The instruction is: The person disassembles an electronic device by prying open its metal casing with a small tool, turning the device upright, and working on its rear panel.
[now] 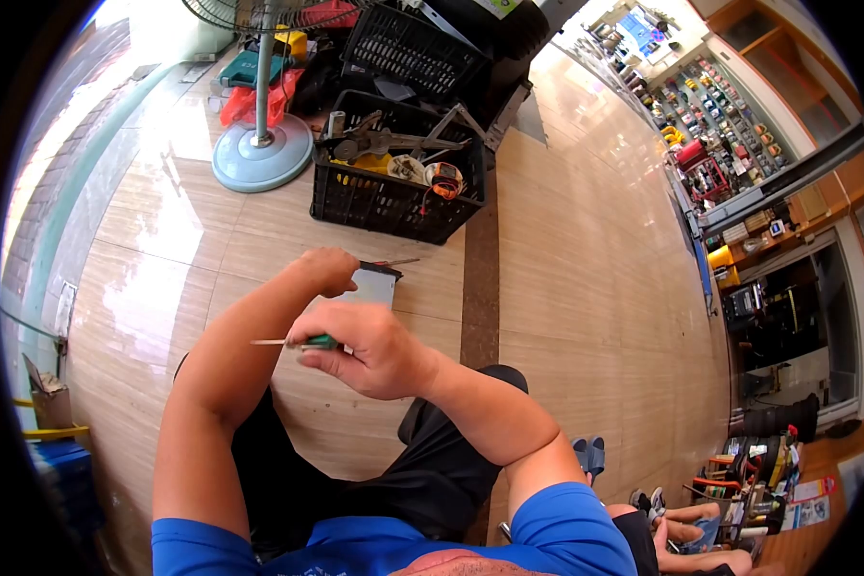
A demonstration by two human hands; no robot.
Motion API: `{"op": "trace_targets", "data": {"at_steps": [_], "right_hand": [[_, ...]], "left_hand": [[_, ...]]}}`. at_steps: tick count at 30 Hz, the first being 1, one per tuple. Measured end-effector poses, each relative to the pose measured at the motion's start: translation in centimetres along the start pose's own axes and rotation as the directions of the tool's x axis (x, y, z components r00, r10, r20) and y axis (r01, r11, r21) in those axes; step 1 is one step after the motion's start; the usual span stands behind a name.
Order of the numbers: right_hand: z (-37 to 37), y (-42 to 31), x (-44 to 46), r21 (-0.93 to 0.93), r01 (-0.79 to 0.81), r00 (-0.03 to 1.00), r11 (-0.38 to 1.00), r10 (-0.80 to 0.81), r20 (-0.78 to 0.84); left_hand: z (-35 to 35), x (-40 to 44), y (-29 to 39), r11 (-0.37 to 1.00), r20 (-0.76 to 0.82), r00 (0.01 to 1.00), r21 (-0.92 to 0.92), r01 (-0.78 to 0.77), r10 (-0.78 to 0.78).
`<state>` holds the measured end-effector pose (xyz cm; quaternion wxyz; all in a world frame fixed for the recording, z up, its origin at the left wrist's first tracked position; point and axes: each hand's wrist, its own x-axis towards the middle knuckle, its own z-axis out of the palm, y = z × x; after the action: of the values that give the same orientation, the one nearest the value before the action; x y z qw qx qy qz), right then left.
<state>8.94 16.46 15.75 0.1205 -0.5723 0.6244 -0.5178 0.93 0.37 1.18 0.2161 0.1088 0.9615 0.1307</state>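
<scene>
In the head view, my right hand point(370, 350) is near the middle of the frame, left of centre, with its fingers wrapped round the green handle of a screwdriver point(324, 342); thumb and fingers press together on it, and its thin shaft points to the left of the frame, across the line of my left forearm. Just above, my left hand point(331, 272) is curled at the left side of a flat grey metal box point(374, 285); its fingertips are hidden, so I cannot tell whether they pinch the box or only rest against it. The box sits a little above and left of the frame's centre, partly covered by my right hand, with a dark strip along its upper edge. A thin tool with some red on it point(400, 261) shows just beyond that edge. Higher up, at upper centre, a black crate point(394, 216) stands on the shiny tiled floor point(595, 288), holding metal tools and an orange-rimmed meter point(444, 180). Left of the crate is the round pale-blue base of a fan point(262, 154), near a red bag point(245, 108). My black trousers point(355, 490) fill the lower centre, and grey slippers point(588, 455) lie at lower right.
</scene>
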Motion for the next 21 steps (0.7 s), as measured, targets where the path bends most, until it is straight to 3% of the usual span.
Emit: {"op": "trace_targets", "data": {"at_steps": [4, 6, 9, 11, 15, 18, 21], "right_hand": [[0.65, -0.39, -0.16, 0.234, 0.051, 0.993, 0.971, -0.075, 0.095], [0.93, -0.25, -0.14, 0.231, 0.07, 0.992, 0.97, -0.091, 0.084], [0.84, -0.12, -0.17, 0.138, 0.044, 0.998, 0.989, -0.05, 0.034], [0.48, -0.01, -0.24, 0.051, -0.086, 0.996, 0.995, 0.086, 0.001], [0.17, -0.06, 0.01, -0.049, -0.059, 0.997, 0.997, 0.056, -0.059], [0.15, -0.17, -0.01, 0.006, -0.011, 1.0, 1.0, 0.011, -0.014], [0.6, -0.46, -0.16, 0.214, 0.057, 0.994, 0.975, -0.076, 0.083]], "left_hand": [[0.29, 0.25, 0.04, 1.0, 0.011, 1.0, 0.014, 0.012, -0.012], [0.35, 0.26, -0.02, 1.0, 0.009, 1.0, 0.015, 0.01, -0.01], [0.09, 0.06, 0.08, 1.0, 0.01, 1.0, 0.014, 0.007, -0.007], [-0.1, -0.17, 0.07, 1.0, 0.014, 1.0, 0.012, 0.006, -0.007], [0.01, -0.28, -0.16, 1.0, -0.01, 1.0, -0.023, 0.007, -0.008], [0.37, 0.22, -0.12, 1.0, -0.001, 1.0, -0.003, 0.007, -0.007], [0.5, 0.44, -0.03, 1.0, 0.014, 1.0, 0.014, 0.01, -0.01]]}}
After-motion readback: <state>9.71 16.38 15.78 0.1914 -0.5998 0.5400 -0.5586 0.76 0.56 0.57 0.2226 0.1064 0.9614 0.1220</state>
